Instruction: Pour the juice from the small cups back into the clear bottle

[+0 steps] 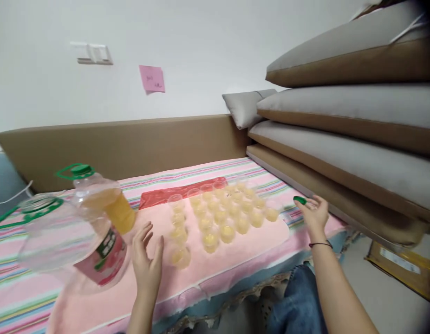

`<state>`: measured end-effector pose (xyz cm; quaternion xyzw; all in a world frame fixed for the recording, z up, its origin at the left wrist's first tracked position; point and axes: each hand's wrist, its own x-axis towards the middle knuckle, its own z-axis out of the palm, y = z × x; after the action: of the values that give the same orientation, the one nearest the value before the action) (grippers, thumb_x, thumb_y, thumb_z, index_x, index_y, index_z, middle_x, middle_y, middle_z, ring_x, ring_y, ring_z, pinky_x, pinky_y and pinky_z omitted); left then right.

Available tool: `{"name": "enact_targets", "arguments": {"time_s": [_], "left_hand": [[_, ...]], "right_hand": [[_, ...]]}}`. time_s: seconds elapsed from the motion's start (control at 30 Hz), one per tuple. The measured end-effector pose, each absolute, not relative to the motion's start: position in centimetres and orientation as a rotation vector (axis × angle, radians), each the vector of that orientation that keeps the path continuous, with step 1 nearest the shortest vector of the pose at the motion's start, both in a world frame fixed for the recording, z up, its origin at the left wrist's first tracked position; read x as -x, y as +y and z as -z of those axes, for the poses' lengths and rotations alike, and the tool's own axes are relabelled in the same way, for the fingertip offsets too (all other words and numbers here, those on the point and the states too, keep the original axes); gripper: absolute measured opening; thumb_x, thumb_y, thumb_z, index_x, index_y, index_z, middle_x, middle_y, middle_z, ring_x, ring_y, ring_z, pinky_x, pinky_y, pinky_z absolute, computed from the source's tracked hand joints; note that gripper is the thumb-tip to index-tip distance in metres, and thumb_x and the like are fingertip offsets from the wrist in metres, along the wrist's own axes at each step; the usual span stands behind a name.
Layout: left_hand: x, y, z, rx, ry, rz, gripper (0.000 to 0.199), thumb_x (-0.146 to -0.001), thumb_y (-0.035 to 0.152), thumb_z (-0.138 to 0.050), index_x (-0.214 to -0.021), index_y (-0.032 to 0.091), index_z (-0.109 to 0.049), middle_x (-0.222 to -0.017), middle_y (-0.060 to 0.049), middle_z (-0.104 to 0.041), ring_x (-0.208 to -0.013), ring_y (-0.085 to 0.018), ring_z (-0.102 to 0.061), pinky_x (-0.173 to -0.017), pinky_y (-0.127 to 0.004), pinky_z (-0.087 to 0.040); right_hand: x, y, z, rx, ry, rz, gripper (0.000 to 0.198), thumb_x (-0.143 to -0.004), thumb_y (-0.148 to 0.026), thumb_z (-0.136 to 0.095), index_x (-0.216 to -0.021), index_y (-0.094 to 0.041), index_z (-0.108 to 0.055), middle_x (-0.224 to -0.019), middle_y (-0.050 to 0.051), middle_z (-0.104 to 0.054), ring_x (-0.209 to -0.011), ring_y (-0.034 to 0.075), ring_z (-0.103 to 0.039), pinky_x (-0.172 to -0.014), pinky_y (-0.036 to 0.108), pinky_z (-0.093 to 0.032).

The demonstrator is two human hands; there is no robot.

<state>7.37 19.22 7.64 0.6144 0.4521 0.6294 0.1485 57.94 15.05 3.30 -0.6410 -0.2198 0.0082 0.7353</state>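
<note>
My right hand [315, 217] pinches a green bottle cap [300, 200] at the right end of the pink mat [243, 253]. Empty and with fingers apart, my left hand [147, 257] hovers between the bottles and the cups. Several small clear cups [227, 232] holding pale yellow liquid stand in rows on the mat. Nearest my left hand is a separate column of cups [180, 256]. A large clear jug [51, 239] with a green handle and an uncapped mouth stands at the left. Behind it, a green-capped jug [122, 211] holds yellow liquid.
Red plastic wrapping [180, 191] lies behind the cups on the striped cloth [13, 264]. Thick grey-brown cushions [350, 144] are stacked at the right. A cardboard box [403, 266] sits on the floor there. A brown backrest [131, 146] runs along the wall.
</note>
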Motion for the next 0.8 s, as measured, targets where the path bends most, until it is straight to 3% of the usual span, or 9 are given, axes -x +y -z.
{"name": "enact_targets", "arguments": {"time_s": [0.1,0.33,0.47,0.53,0.67,0.8], "left_hand": [[-7.9,19.3,-5.6,-1.539,1.395,-1.693,0.047,-0.083,0.053,-0.065,-0.118,0.021,-0.057,-0.127,-0.013,-0.061,-0.114,-0.031,-0.062,-0.101,-0.053,-0.049],[-8.3,19.5,-5.6,-1.404,1.477,-1.631,0.051,-0.076,0.060,-0.068,-0.110,0.022,-0.058,-0.124,-0.011,-0.065,-0.115,-0.032,-0.062,-0.096,-0.048,-0.049],[-7.8,19.3,-5.6,-1.338,1.459,-1.555,0.052,-0.071,0.057,-0.071,-0.107,0.022,-0.058,-0.122,-0.012,-0.066,-0.111,-0.031,-0.065,-0.095,-0.046,-0.051],[-7.4,19.1,-5.1,-1.263,1.397,-1.533,0.053,-0.065,0.049,-0.076,-0.106,0.022,-0.055,-0.120,-0.012,-0.066,-0.110,-0.030,-0.066,-0.095,-0.046,-0.052],[-7.0,18.6,-4.3,-1.179,1.277,-1.454,0.054,-0.055,0.030,-0.079,-0.098,0.023,-0.047,-0.120,-0.012,-0.066,-0.115,-0.030,-0.065,-0.100,-0.048,-0.050],[-7.0,18.0,-4.5,-1.234,1.234,-1.393,0.061,-0.053,0.027,-0.082,-0.101,0.024,-0.044,-0.130,-0.013,-0.059,-0.121,-0.030,-0.061,-0.105,-0.050,-0.048]], "right_hand": [[-59.0,14.9,-0.4,1.573,-0.606,-0.035,0.078,-0.046,-0.054,-0.082,-0.109,-0.020,-0.051,-0.093,0.007,-0.066,-0.088,0.028,-0.064,-0.097,0.054,-0.048],[-60.3,15.7,2.1,1.746,-0.803,-0.094,0.075,-0.050,-0.058,-0.072,-0.110,-0.018,-0.054,-0.097,0.012,-0.068,-0.096,0.034,-0.063,-0.098,0.055,-0.045],[-59.6,15.2,1.2,1.725,-0.794,-0.040,0.065,-0.055,-0.052,-0.068,-0.111,-0.021,-0.056,-0.119,0.015,-0.065,-0.118,0.037,-0.058,-0.111,0.058,-0.037],[-58.7,14.9,0.8,1.629,-0.773,-0.171,0.064,-0.057,-0.049,-0.068,-0.113,-0.022,-0.055,-0.124,0.014,-0.063,-0.120,0.034,-0.059,-0.110,0.055,-0.041],[-56.4,14.8,1.1,1.486,-0.748,-0.520,0.074,-0.044,-0.044,-0.081,-0.110,-0.023,-0.055,-0.114,0.014,-0.067,-0.108,0.033,-0.066,-0.097,0.053,-0.054],[-55.0,15.6,1.6,1.499,-0.742,-0.562,0.076,-0.035,-0.041,-0.088,-0.103,-0.022,-0.061,-0.113,0.012,-0.067,-0.107,0.033,-0.065,-0.100,0.056,-0.052]]}}
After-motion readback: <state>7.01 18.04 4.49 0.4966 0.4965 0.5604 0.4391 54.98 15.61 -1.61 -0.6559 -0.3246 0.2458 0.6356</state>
